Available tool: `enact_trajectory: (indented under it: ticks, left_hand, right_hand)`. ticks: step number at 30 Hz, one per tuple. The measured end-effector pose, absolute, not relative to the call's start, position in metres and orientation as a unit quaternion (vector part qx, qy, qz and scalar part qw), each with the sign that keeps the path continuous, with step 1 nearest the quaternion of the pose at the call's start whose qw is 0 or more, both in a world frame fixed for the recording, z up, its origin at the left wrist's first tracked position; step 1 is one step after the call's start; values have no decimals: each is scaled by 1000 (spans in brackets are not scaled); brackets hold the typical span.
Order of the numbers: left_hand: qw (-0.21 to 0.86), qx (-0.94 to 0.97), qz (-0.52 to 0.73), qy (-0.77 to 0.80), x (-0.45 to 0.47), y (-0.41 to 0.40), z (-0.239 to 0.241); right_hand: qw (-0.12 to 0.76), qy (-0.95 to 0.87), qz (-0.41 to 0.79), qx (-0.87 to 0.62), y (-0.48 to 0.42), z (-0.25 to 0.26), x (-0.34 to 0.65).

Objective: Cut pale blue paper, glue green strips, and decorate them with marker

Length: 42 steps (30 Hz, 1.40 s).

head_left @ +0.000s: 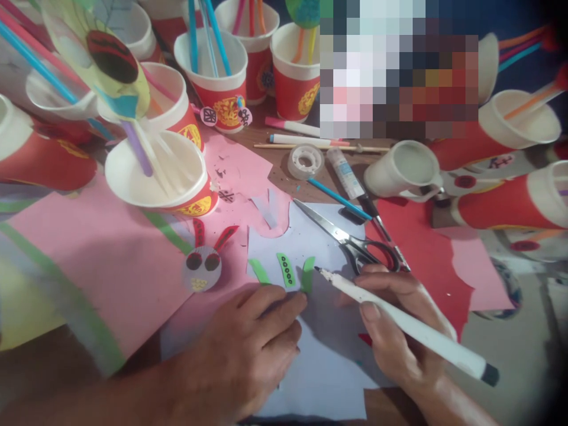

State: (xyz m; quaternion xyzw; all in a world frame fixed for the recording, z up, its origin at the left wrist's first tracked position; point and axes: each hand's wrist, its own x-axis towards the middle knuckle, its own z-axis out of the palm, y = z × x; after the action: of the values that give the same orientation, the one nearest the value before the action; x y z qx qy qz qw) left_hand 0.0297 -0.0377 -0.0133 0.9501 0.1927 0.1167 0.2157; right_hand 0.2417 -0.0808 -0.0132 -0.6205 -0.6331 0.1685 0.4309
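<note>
My right hand [394, 325] grips a white marker pen [426, 334], its black tip pointing at a green paper strip [307, 273]. My left hand [248, 349] lies on a pale lilac sheet [310, 361], fingers together, fingertips pinning the lower end of that strip. Two more green strips [286, 269] lie beside it on the sheet, the middle one carrying a row of black dots. A small round grey paper face with red ears [204, 266] rests on pink paper [102, 260] to the left.
Scissors [355, 242] lie just beyond my right hand. A tape roll [305, 161], a glue stick [345, 173] and pens lie further back. Several red and white paper cups [160, 177] holding straws crowd the back and right. Red paper [426, 260] lies at right.
</note>
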Motion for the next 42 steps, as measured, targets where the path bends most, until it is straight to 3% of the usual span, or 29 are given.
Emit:
enact_trajectory:
  ticks: [3,10,17,36,42]
  left_hand:
    - [216,954,114,176,28,-37,-15]
    - [231,937,131,229,32,-45,-19]
    - [250,934,120,225,31,-44,-19]
    - [238,941,123,208,32,-45,-22]
    - [223,943,122,212,33,-38,-17]
  right_hand:
    - [456,-629,221,-590,-81,-12,243]
    - [405,-643,226,-610,-79,-9,248]
    - [389,-698,168,-577,-76,-9,244]
    - [370,-717,210,-552,-77,-15,244]
    - [382,-720,170,-554,-78,-21,244]
